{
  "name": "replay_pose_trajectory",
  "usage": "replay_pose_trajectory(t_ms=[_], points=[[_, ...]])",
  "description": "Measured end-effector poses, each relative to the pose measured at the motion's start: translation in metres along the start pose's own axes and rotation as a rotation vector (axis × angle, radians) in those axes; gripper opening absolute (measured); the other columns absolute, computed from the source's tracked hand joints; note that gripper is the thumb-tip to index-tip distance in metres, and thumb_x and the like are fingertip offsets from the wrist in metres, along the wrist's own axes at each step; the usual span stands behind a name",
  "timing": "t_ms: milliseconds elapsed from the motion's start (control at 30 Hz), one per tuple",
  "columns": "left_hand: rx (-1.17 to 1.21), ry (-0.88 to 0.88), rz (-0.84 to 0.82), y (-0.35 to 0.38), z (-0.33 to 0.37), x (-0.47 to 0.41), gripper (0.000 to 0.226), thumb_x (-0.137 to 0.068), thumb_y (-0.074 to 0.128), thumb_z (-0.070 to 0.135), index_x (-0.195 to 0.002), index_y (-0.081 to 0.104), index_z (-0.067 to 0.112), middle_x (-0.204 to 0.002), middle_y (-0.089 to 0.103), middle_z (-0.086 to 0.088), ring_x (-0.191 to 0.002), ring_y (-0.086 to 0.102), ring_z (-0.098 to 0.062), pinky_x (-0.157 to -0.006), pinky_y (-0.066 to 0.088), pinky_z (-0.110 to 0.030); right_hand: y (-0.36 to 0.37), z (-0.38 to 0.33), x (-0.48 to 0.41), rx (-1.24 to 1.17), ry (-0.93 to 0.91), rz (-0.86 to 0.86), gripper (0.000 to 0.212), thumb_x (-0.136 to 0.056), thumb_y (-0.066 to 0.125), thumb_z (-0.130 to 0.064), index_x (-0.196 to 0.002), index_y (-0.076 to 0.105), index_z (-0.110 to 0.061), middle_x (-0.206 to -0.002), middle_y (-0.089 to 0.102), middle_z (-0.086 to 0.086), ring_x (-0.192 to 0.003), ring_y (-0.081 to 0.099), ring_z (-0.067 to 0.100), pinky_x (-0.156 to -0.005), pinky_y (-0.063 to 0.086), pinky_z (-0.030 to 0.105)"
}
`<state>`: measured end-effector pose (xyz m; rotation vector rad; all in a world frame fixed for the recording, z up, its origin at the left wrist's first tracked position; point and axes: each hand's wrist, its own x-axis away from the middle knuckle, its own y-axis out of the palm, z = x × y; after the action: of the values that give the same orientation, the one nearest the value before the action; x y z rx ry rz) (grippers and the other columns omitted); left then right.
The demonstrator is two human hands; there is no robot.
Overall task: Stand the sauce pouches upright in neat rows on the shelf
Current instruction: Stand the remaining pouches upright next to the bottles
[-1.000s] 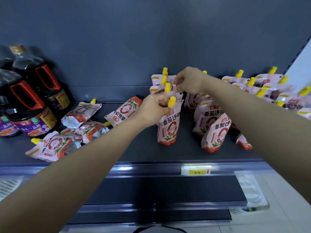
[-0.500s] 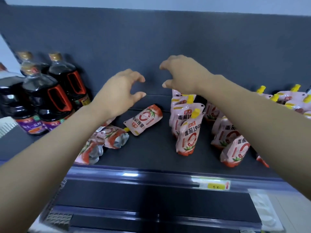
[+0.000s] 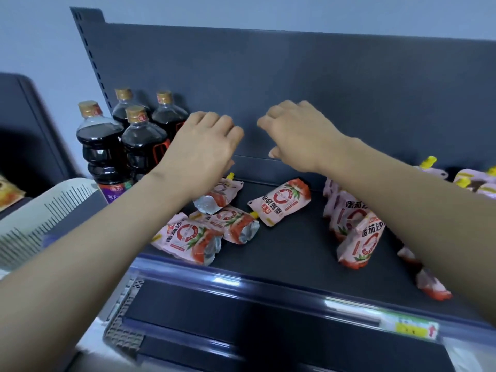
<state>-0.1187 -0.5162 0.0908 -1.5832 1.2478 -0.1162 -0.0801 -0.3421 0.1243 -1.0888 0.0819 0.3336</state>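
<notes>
Between placements: left hand [image 3: 204,149] and right hand [image 3: 300,138] hover empty, loosely curled. Next, likely: stand lying pouch [image 3: 281,202] (6 o'clock of right hand) beside upright pouches [image 3: 346,216].

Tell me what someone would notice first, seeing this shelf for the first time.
The empty left hand and right hand hover mid-frame above the shelf. Below the left one, red-and-pink flat pouches lie jumbled, while upright pouches stand at the right. Tall dark bottles with gold caps stand at the back left.
</notes>
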Motion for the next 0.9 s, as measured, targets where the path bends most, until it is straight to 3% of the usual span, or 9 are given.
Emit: replay_pose_trajectory(t_ms=[233, 400, 533, 700, 800, 900], points=[[0.034, 0.01, -0.089, 0.03, -0.001, 0.017, 0.036, -0.068, 0.071, 0.015, -0.1, 0.061, 0.0, -0.093, 0.064, -0.018, -0.086, 0.061, -0.038, -0.083, 0.05, -0.045, 0.045, -0.021, -0.021, -0.07, -0.088, -0.179, 0.045, -0.088, 0.061, -0.025, -0.13, 0.051, -0.011, -0.124, 0.057, 0.011, -0.118, 0.051, 0.031, -0.092, 0.041, 0.041], [0.125, -0.015, -0.185, 0.057, 0.009, 0.026, 0.033, -0.079, 0.064, 0.017, -0.109, 0.059, 0.005, -0.103, 0.062, -0.015, -0.095, 0.058, -0.036, -0.086, 0.046, -0.045, 0.092, -0.029, -0.037, -0.157, -0.091, -0.444, 0.039, -0.085, 0.064, -0.018, -0.123, 0.057, -0.015, -0.12, 0.062, 0.011, -0.108, 0.059, 0.032, -0.082, 0.05, 0.036], [0.158, -0.087, -0.272, 0.071, 0.009, 0.037, 0.038, -0.08, 0.065, 0.021, -0.113, 0.058, 0.005, -0.105, 0.061, -0.015, -0.098, 0.057, -0.037, -0.087, 0.043, -0.045, 0.128, -0.03, -0.047, -0.176, -0.097, -0.685, 0.055, -0.083, 0.068, -0.02, -0.135, 0.049, -0.021, -0.13, 0.056, 0.008, -0.112, 0.059, 0.03, -0.085, 0.05, 0.032], [0.134, -0.153, -0.344, 0.087, 0.006, 0.048, 0.042, -0.08, 0.067, 0.024, -0.117, 0.057, 0.007, -0.108, 0.061, -0.014, -0.1, 0.056, -0.036, -0.087, 0.042, -0.043, 0.164, -0.026, -0.059, -0.197, -0.129, -0.855, 0.08, -0.077, 0.075, -0.026, -0.145, 0.033, -0.03, -0.143, 0.045, 0.0, -0.123, 0.051, 0.027, -0.097, 0.048, 0.04], [0.111, -0.159, -0.373, 0.094, 0.009, 0.052, 0.041, -0.075, 0.073, 0.023, -0.109, 0.061, 0.005, -0.098, 0.063, -0.015, -0.09, 0.059, -0.036, -0.08, 0.046, -0.044, 0.179, -0.028, -0.066, -0.195, -0.144, -0.891, 0.087, -0.074, 0.076, -0.025, -0.146, 0.027, -0.031, -0.145, 0.043, 0.001, -0.125, 0.05, 0.029, -0.099, 0.047, 0.044], [0.118, -0.164, -0.403, 0.1, 0.01, 0.054, 0.042, -0.078, 0.07, 0.023, -0.114, 0.059, 0.006, -0.103, 0.062, -0.014, -0.095, 0.058, -0.036, -0.085, 0.045, -0.045, 0.189, -0.032, -0.071, -0.146, -0.172, -0.831, 0.093, -0.074, 0.076, -0.025, -0.149, 0.021, -0.031, -0.148, 0.034, 0.003, -0.134, 0.038, 0.028, -0.102, 0.043, 0.046]])
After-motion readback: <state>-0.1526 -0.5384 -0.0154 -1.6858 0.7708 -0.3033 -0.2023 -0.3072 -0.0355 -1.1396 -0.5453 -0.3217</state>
